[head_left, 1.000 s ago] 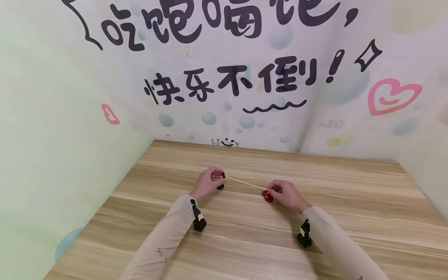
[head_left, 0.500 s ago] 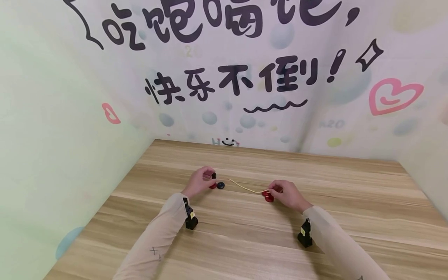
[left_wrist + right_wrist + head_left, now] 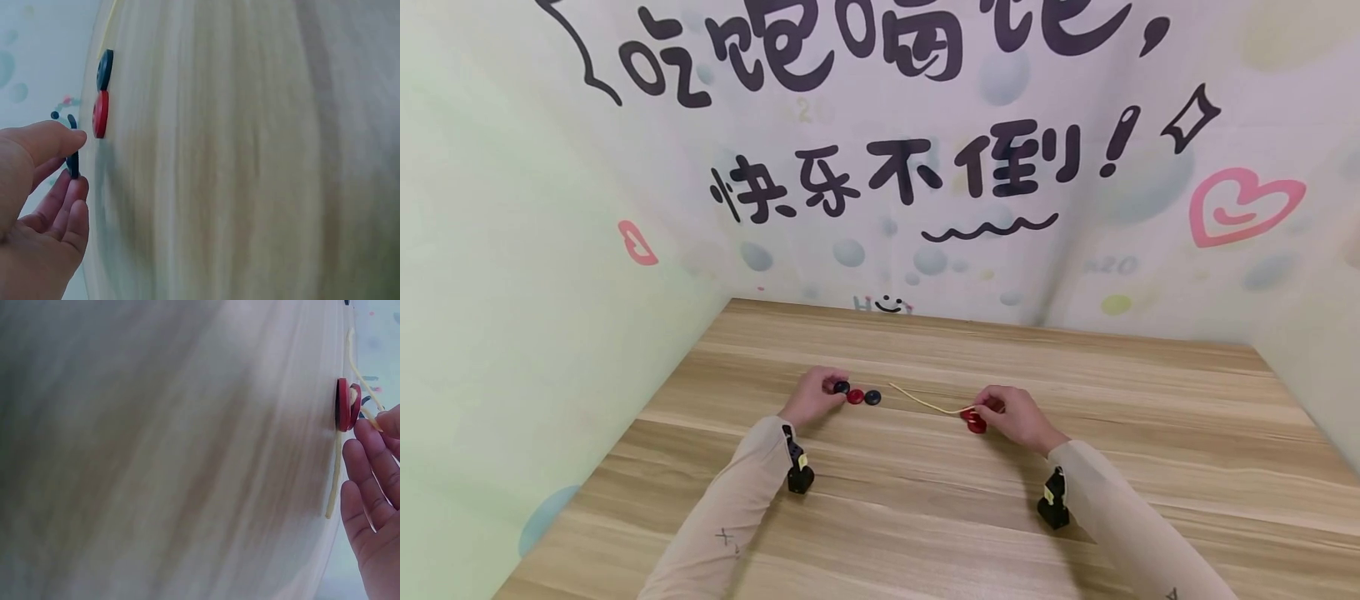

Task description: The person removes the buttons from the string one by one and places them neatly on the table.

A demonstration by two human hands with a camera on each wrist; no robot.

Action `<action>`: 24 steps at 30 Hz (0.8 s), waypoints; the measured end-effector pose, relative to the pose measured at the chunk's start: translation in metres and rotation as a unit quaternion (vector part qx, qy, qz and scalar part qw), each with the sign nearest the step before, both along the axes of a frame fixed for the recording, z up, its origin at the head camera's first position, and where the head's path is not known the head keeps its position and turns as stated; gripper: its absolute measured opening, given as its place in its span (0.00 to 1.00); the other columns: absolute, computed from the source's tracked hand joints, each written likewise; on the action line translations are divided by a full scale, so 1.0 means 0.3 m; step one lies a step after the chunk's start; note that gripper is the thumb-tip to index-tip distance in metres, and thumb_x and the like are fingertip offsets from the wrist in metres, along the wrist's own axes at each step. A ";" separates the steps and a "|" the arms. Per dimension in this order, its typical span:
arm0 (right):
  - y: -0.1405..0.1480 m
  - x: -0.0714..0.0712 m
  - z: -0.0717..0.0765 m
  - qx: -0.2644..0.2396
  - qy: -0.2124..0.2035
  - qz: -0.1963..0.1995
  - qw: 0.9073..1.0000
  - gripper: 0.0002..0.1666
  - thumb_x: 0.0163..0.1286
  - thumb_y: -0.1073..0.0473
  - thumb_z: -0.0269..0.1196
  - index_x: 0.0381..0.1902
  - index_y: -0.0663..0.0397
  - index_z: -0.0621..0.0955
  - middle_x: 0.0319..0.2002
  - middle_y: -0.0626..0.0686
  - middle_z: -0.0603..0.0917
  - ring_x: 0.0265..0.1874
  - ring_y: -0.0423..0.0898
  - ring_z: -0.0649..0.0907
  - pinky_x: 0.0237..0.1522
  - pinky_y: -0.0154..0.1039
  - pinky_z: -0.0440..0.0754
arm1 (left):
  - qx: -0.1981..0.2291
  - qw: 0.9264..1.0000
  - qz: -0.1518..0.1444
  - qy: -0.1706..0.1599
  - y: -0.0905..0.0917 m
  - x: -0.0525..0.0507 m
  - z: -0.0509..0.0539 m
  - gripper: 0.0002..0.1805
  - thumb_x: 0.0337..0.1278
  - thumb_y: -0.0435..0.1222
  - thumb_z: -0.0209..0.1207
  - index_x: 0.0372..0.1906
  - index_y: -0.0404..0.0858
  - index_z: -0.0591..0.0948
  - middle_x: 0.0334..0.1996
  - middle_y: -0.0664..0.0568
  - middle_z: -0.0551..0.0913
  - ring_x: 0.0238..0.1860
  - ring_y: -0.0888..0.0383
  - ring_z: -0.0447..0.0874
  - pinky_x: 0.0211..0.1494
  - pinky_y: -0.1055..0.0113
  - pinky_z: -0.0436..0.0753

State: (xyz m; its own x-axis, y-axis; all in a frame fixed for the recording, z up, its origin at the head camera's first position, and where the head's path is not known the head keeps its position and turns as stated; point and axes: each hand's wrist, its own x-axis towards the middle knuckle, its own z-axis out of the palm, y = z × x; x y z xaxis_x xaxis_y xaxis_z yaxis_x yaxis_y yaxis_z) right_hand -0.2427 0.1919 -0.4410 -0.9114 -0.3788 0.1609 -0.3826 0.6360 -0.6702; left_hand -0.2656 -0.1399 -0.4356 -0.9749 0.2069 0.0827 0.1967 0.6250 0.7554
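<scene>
My left hand [image 3: 815,396] pinches a dark round button [image 3: 73,164] between thumb and fingers, low over the table. Just right of it a red button [image 3: 855,397] lies flat, with another dark button [image 3: 872,397] beside that one. A thin yellow cord [image 3: 925,402] runs slack from near these buttons to my right hand [image 3: 1017,417], whose thumb and finger pinch it. Under those fingertips are two red buttons [image 3: 343,405], and the cord passes through at least one. A tail of cord [image 3: 334,481] hangs out past them.
The wood-grain table [image 3: 925,517] reaches back to a printed cloth wall [image 3: 820,267] with black lettering. A pale cloth [image 3: 512,292] bounds the left side. Small black cameras [image 3: 801,477] are strapped to both wrists.
The cord, taut between both hands a second ago, now lies slack, its left end free. My left hand has moved left and lower with the dark button. The right hand stays still.
</scene>
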 end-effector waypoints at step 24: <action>0.005 -0.004 -0.002 -0.005 -0.010 0.002 1.000 0.02 0.60 0.64 0.59 0.31 0.57 0.79 0.26 0.47 0.79 0.26 0.41 0.75 0.28 0.34 0.74 | -0.024 0.999 0.004 -0.034 -0.014 -0.008 -0.020 0.18 0.44 0.23 0.60 0.46 0.30 0.76 0.44 0.42 0.76 0.43 0.51 0.73 0.49 0.60 0.72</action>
